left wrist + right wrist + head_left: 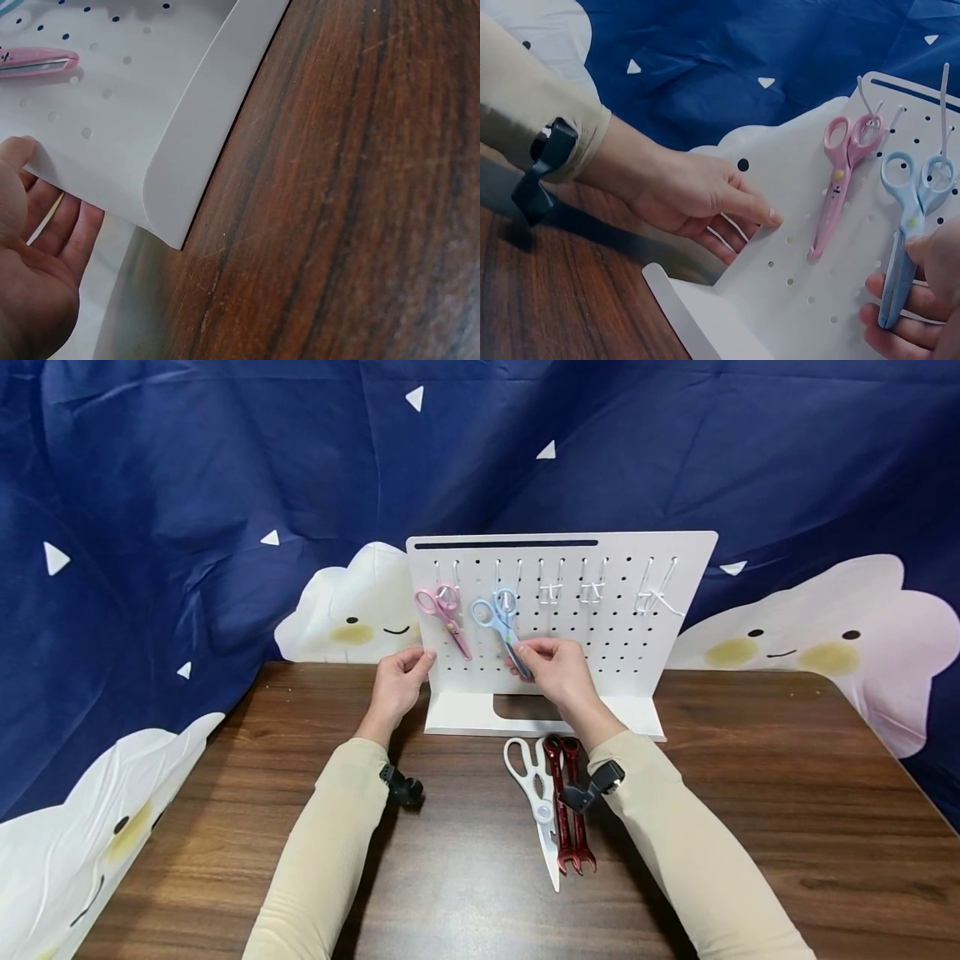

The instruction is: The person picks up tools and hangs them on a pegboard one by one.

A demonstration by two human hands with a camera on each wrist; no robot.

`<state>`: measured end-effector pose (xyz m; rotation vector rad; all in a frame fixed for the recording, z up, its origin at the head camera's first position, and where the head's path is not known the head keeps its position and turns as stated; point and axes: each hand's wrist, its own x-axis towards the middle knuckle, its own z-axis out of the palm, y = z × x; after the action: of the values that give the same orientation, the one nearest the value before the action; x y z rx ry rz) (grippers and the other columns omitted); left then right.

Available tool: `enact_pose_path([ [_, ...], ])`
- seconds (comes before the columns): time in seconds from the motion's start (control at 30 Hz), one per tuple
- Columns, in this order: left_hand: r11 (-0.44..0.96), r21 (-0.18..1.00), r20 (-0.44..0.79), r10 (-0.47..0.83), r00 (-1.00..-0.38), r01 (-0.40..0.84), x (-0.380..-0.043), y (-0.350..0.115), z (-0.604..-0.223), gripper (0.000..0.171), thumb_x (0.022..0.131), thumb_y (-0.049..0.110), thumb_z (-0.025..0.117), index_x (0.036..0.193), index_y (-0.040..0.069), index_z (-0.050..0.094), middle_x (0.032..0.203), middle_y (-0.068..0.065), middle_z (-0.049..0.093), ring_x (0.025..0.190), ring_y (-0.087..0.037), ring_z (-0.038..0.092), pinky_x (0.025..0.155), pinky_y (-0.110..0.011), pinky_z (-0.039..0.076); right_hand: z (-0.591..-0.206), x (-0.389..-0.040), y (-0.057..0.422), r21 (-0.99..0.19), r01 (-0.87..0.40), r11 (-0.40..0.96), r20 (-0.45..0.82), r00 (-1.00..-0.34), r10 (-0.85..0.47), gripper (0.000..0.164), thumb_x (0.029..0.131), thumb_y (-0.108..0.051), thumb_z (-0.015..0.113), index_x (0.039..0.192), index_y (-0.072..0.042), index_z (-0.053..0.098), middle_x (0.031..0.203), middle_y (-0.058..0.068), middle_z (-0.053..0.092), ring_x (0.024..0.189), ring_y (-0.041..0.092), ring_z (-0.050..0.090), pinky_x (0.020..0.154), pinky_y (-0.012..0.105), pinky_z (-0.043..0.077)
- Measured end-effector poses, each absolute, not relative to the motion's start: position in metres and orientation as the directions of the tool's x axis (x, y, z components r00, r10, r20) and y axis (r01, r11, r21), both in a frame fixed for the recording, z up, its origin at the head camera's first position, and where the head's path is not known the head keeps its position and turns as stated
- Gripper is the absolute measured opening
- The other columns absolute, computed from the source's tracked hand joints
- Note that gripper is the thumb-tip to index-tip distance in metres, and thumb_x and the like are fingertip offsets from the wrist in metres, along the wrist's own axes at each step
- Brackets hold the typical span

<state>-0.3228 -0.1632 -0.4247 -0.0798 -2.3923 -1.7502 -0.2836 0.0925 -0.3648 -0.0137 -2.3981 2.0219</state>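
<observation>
Right hand (557, 668) pinches blue scissors (504, 623) between thumb and fingers; left hand (397, 683) likewise pinches the pegboard (619, 608) at nine o'clock.

You find no readable text, brand or number; the small marks on the pink loop-handled scissors (838, 180) and light-blue loop-handled scissors (910, 206) are illegible.

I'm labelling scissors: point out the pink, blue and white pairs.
Pink scissors (838, 175), right wrist view: pivot area.
Blue scissors (911, 222), right wrist view: pivot area.
White scissors (543, 812), head view: pivot.
</observation>
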Motion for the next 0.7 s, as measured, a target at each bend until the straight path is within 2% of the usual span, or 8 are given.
enact_pose_path([
  [0.17, 0.305, 0.941, 0.173, -0.061, -0.983, 0.146, -0.323, -0.163, -0.425, 0.036, 0.109, 0.025, 0.068, 0.13, -0.004, 0.075, 0.115, -0.025, 0.077, 0.093, -0.021, 0.069, 0.082, -0.025, 0.057, -0.369, -0.289, 0.093, -0.966, 0.015, 0.258, -0.004, -0.999, 0.042, 0.031, 0.11, -0.022, 0.065, 0.127, 0.001, 0.076, 0.12, 0.02, 0.08, 0.089, 0.012, 0.065, 0.079, 0.021, 0.054],
  [0.3, 0.296, 0.944, 0.169, -0.06, -0.984, 0.144, -0.325, -0.162, -0.425, 0.036, 0.109, 0.025, 0.068, 0.13, -0.004, 0.075, 0.116, -0.026, 0.077, 0.093, -0.021, 0.068, 0.077, -0.019, 0.053, -0.371, -0.291, 0.093, -0.95, 0.025, 0.312, -0.005, -0.998, 0.064, 0.03, 0.11, -0.021, 0.066, 0.126, 0.001, 0.077, 0.121, 0.021, 0.078, 0.093, 0.021, 0.068, 0.078, 0.022, 0.052],
  [0.47, 0.293, 0.946, 0.162, -0.062, -0.985, 0.137, -0.326, -0.163, -0.425, 0.037, 0.109, 0.026, 0.068, 0.13, -0.003, 0.075, 0.118, -0.026, 0.077, 0.094, -0.021, 0.069, 0.08, -0.022, 0.055, -0.374, -0.291, 0.095, -0.937, 0.019, 0.349, 0.003, -0.998, 0.065, 0.031, 0.109, -0.021, 0.066, 0.127, 0.003, 0.076, 0.125, 0.022, 0.076, 0.104, 0.031, 0.074, 0.082, 0.022, 0.054],
  [0.7, 0.299, 0.947, 0.145, -0.062, -0.988, 0.12, -0.325, -0.164, -0.426, 0.038, 0.109, 0.027, 0.068, 0.132, -0.003, 0.074, 0.122, -0.025, 0.077, 0.098, -0.024, 0.072, 0.089, -0.031, 0.06, -0.378, -0.289, 0.104, -0.933, -0.002, 0.359, 0.015, -0.999, 0.033, 0.031, 0.108, -0.019, 0.066, 0.127, 0.004, 0.076, 0.125, 0.02, 0.075, 0.109, 0.03, 0.075, 0.087, 0.023, 0.059],
])
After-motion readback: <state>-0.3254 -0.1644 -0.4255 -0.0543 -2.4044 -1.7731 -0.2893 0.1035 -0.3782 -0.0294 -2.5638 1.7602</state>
